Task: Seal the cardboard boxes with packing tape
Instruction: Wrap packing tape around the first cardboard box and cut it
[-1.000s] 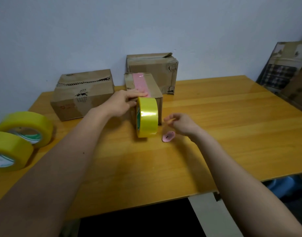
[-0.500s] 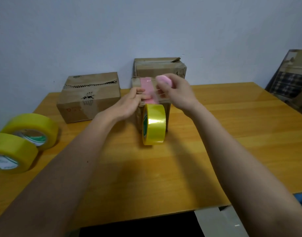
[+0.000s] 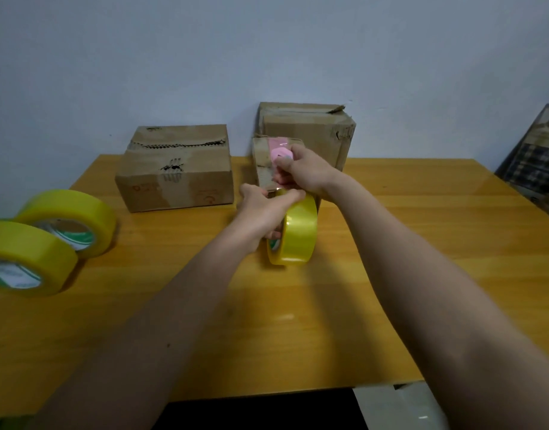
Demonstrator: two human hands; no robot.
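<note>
**Tape roll gripped at the small box while a pink cutter worked its top**

Head view: a yellow wooden table (image 3: 422, 243) ran across the frame under a pale wall. At about 12 o'clock from the table's middle stood a small cardboard box (image 3: 262, 164) with a pink strip (image 3: 277, 142) along its top. The left hand (image 3: 263, 209) was curled around a yellow tape roll (image 3: 299, 234), which stood on edge on the table, touching the front of that box; the thumb lay over the top of the roll and the fingers reached through its core. The right hand (image 3: 301, 172) was closed on a small pink cutter (image 3: 282, 154), pinching it above the box's top near the front edge. Whether the cutter touched the tape could not be told.

Directly behind the small box, at 12 o'clock, stood a taller cardboard box (image 3: 313, 128) against the wall, its top flap torn at the right corner. At 11 o'clock a wider cardboard box (image 3: 177, 172) sat with a ragged tear across its top edge. At 9 o'clock, well apart from the boxes, 2 spare tape rolls lay near the table's left edge: the rear spare roll (image 3: 71, 218) leaned behind the front spare roll (image 3: 24, 259), the 2 touching. At 3 o'clock a framed board (image 3: 534, 156) leaned by the wall
</note>
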